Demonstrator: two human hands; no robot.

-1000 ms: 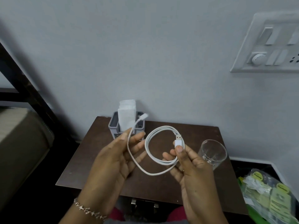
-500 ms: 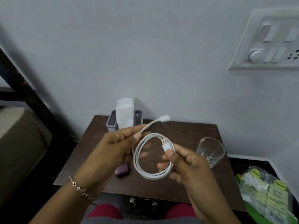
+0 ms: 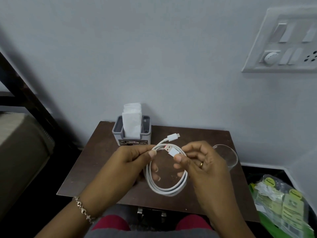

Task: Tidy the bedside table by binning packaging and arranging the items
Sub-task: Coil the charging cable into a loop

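A white USB cable (image 3: 167,188) hangs coiled in several loops above the dark brown bedside table (image 3: 96,162). My left hand (image 3: 130,162) pinches the top of the coil between thumb and fingers, and the small plug sticks out up and to the right. My right hand (image 3: 200,165) pinches the wide USB plug with the thumb, its other fingers curled through the coil. A clear drinking glass (image 3: 229,157) stands on the table behind my right hand, partly hidden. A grey holder (image 3: 132,140) with white tissues stands at the back of the table.
A green bin (image 3: 281,208) lined with a bag and holding clear plastic packaging sits on the floor at the right. A switch panel (image 3: 284,42) is on the wall above. A dark bed frame (image 3: 20,93) and mattress are at the left.
The coil has been wound tighter into several loops and hangs lower. My right hand has turned the USB plug to point up-left. The small purple object on the table is now hidden behind my left hand.
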